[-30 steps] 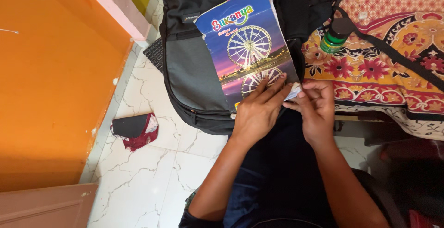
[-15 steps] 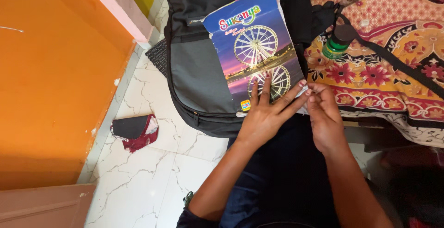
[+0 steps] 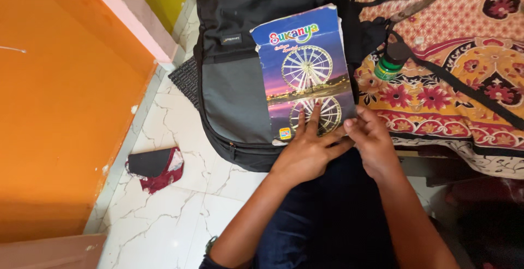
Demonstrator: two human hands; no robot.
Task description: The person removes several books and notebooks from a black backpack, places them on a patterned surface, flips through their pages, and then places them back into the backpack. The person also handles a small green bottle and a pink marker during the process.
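A notebook (image 3: 305, 67) with a blue and purple ferris-wheel cover lies on top of a black and grey backpack (image 3: 234, 83). My left hand (image 3: 308, 151) rests flat on the notebook's near edge, fingers spread over the cover. My right hand (image 3: 372, 143) is beside it at the notebook's near right corner, fingertips pinched against that corner next to my left fingers. The pages under the cover are hidden there. My dark blue trousers fill the view below both hands.
A bed with a red and yellow floral sheet (image 3: 464, 83) is at the right, with a green bottle (image 3: 388, 64) with a black cap and a backpack strap (image 3: 464, 83) on it. A dark red pouch (image 3: 155, 165) lies on the white marble floor. An orange wall (image 3: 60, 111) stands left.
The white page edge my right hand was lifting at the corner is no longer showing; both hands now press down on the notebook's near edge. The view has shifted slightly.
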